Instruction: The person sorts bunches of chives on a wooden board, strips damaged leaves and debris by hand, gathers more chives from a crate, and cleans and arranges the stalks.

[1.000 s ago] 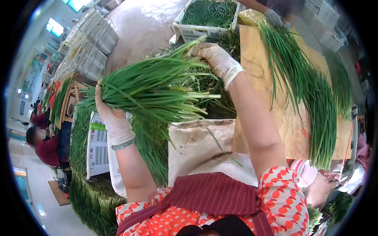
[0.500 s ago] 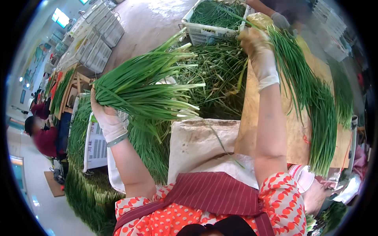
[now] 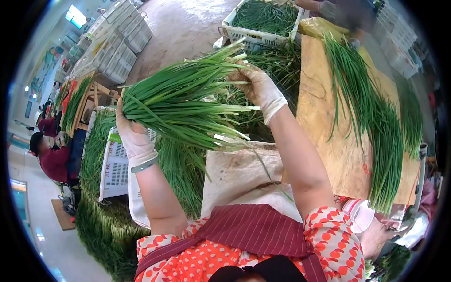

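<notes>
My left hand [image 3: 135,141], in a pale glove, is wrapped round the leafy end of a bunch of garlic chives [image 3: 181,101]. The bunch is held up level, its white stem ends fanning out to the right. At those ends is my right hand [image 3: 261,89], also gloved, with bent fingers closed against the upper stems; its fingertips are partly hidden among them. Below the bunch hangs one thin loose leaf, over a stained white cloth [image 3: 239,169]. More garlic chives [image 3: 350,80] lie in a long row on the wooden board [image 3: 312,108] at the right.
A white crate [image 3: 263,38] of greens stands at the back, with loose trimmings [image 3: 277,66] before it. Left are a tilted white crate [image 3: 112,174], bundled chives [image 3: 108,239] and stacked crates [image 3: 120,51]. Co-workers sit at far left [image 3: 54,162] and back right [image 3: 345,16].
My right hand has come left and down from the board's far end to the stem ends of the bunch. My left hand with the chives has shifted slightly right.
</notes>
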A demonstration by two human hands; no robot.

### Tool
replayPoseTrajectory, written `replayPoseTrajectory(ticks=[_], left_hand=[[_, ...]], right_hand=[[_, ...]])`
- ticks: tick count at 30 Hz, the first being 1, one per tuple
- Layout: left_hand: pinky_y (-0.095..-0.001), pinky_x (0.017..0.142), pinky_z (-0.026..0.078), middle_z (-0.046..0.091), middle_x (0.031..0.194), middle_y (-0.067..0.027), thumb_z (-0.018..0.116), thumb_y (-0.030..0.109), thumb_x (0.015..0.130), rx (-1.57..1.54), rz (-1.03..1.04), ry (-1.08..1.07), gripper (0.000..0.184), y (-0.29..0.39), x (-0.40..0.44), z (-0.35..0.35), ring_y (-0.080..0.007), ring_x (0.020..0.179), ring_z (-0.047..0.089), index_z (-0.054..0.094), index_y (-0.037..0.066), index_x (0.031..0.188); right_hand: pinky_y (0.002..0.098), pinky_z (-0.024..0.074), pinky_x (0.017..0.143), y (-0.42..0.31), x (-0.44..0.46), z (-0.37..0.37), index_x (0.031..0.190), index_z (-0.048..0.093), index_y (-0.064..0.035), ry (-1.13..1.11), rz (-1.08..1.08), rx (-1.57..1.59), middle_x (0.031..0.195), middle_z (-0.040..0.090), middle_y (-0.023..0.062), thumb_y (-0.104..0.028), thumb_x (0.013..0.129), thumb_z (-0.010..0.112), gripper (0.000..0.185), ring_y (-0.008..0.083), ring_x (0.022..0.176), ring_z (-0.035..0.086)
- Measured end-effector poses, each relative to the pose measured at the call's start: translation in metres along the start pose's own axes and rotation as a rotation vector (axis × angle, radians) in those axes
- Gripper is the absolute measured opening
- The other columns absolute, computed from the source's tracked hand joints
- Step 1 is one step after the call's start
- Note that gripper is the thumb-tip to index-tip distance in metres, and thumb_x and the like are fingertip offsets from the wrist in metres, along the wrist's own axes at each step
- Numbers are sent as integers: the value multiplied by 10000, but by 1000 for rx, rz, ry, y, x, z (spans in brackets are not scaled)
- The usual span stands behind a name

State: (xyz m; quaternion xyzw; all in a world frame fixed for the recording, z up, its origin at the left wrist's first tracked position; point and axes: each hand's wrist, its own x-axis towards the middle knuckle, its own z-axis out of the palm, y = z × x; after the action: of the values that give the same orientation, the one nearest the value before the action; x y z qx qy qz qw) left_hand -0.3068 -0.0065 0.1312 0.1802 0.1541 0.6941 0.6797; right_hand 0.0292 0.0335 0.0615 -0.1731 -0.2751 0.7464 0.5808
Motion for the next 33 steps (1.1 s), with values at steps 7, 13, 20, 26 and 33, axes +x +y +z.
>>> replayPoseTrajectory(ticks=[7, 13, 20, 26, 33], left_hand=[[-429, 865, 504, 624, 1087, -134, 429, 184, 935, 49, 165, 191, 272, -3, 2, 8, -261, 972, 604, 592, 15, 1072], [-409, 870, 508, 623, 1090, -129, 420, 174, 939, 197, 273, 235, 285, -11, 4, 27, -250, 966, 610, 585, 11, 1104], [-400, 916, 486, 629, 1063, -136, 417, 157, 936, 98, 187, 44, 275, 27, 13, -12, -257, 965, 611, 578, -1, 1095], [-398, 898, 487, 636, 1044, -146, 420, 153, 928, 14, 241, 98, 272, 21, 13, 4, -262, 959, 609, 589, -12, 1062], [-394, 910, 471, 635, 1053, -149, 429, 166, 922, 8, 165, 22, 276, 6, 13, 18, -264, 974, 599, 589, -15, 1056]], right_hand=[[249, 513, 746, -8, -28, 34, 1007, 629, -1, 32, 30, -398, 943, 672, 91, -97, 815, 674, 219, 141, 807, 639], [257, 517, 697, -15, -28, 34, 1018, 622, 11, 170, -62, -894, 901, 672, 80, -29, 832, 629, 190, 132, 798, 633], [227, 477, 817, -54, -49, -13, 1046, 624, -30, 286, -258, -133, 963, 634, 40, -131, 877, 600, 198, 119, 806, 590], [276, 463, 867, -49, -32, -54, 1120, 615, -70, 581, -582, -998, 1076, 630, 42, -65, 829, 625, 291, 159, 959, 584], [339, 458, 853, 10, -17, 91, 971, 683, -156, 192, -1174, -1845, 1025, 639, 51, -61, 674, 718, 314, 221, 962, 586]])
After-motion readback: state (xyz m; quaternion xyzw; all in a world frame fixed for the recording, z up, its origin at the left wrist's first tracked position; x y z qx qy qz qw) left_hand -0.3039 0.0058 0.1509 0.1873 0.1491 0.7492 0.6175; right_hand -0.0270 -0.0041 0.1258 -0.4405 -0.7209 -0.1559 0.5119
